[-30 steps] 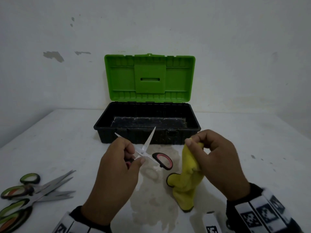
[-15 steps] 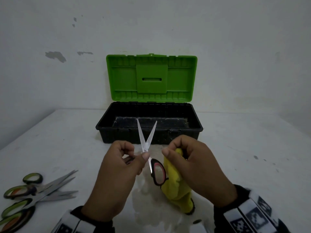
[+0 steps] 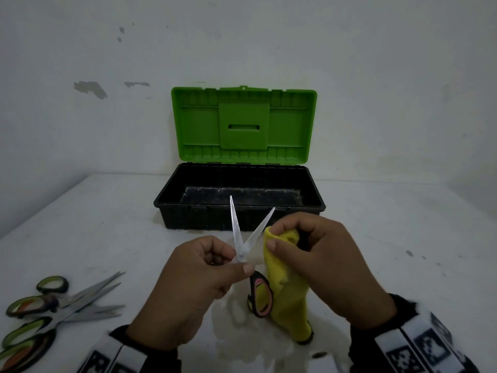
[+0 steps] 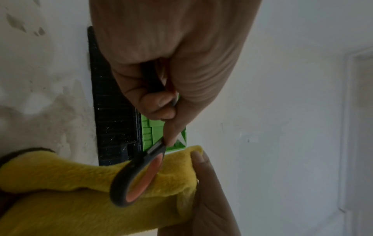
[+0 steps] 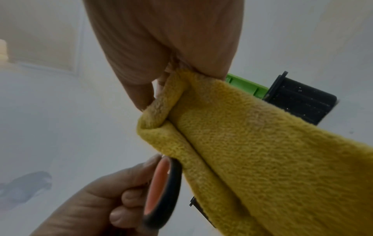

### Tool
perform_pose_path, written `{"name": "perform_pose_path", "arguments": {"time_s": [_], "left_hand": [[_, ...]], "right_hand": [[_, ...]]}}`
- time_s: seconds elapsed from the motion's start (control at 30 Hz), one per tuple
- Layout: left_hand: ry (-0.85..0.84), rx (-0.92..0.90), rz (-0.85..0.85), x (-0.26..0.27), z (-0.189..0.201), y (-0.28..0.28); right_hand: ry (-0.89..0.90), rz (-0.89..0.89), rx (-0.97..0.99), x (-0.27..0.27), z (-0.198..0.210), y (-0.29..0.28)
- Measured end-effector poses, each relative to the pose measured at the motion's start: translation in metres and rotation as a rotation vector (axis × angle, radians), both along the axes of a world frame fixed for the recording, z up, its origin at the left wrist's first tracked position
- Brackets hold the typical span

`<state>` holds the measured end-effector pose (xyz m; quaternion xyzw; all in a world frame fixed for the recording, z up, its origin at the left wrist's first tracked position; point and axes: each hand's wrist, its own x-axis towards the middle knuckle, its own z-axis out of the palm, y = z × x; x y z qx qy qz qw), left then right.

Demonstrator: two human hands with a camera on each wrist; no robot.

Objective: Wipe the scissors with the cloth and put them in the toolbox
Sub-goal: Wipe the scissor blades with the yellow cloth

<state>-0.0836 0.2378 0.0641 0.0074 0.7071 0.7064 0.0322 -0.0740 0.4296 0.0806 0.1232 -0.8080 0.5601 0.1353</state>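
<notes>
My left hand [image 3: 212, 267] grips a pair of scissors [image 3: 243, 243] with black-and-orange handles near the pivot; the blades stand spread in a V, tips up toward the toolbox. One handle loop [image 4: 139, 177] hangs free below my fingers. My right hand [image 3: 317, 254] pinches a folded yellow cloth [image 3: 285, 281] just right of the right blade; whether cloth and blade touch I cannot tell. The cloth [image 5: 252, 151] hangs down from my fingers. The toolbox [image 3: 239, 208], black with a raised green lid [image 3: 243, 125], stands open behind both hands.
Several other scissors [image 3: 53, 310] with green-and-orange handles lie on the white table [image 3: 403, 238] at the front left. A damp stain [image 3: 242, 332] marks the table under my hands. The wall stands right behind the toolbox.
The left hand turned the scissors so the blades point up and spread wider. The right hand brought the cloth in from the right, up beside the right blade.
</notes>
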Motion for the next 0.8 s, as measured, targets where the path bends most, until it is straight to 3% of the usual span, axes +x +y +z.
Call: {"name": "perform_pose_path", "arguments": {"time_s": [0.23, 0.4, 0.63, 0.8], "left_hand": [[0.073, -0.205, -0.002, 0.004, 0.004, 0.004], [0.133, -0.344, 0.051, 0.006, 0.005, 0.006], [0.149, -0.297, 0.042, 0.008, 0.008, 0.007], [0.137, -0.235, 0.007, 0.007, 0.011, 0.006]], "right_hand": [[0.085, -0.013, 0.151, 0.007, -0.006, -0.021], [0.117, -0.189, 0.082, 0.007, -0.018, -0.029], [0.168, -0.417, 0.039, 0.001, -0.014, -0.022], [0.108, -0.318, -0.001, 0.003, -0.014, -0.022]]}}
